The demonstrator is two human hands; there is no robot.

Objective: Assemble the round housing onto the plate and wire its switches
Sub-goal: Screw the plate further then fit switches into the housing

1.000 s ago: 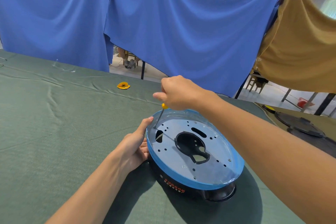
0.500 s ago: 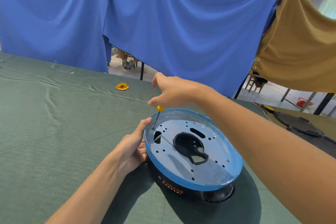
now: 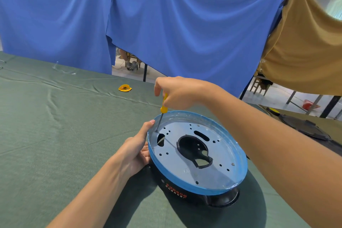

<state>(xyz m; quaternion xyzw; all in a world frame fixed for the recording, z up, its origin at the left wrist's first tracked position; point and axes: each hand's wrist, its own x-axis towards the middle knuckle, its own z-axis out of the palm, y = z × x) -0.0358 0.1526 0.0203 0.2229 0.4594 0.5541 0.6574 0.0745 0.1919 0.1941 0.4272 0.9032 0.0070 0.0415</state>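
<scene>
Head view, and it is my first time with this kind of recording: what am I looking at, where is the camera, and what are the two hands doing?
There is no machine here. A person works with bare hands, and the one picture comes from a camera worn on the head, looking forward and down, so both arms reach into the picture.

On the table, covered in green cloth, lies a black round housing with a blue-rimmed metal plate on top. The left hand holds the plate at its left edge, thumb on the rim. The right hand pinches a small yellow-handled screwdriver, nearly upright, its tip at a hole near that rim.

Farther back lies a small yellow piece, and at far right are more dark parts. Blue and tan cloths hang behind.
</scene>
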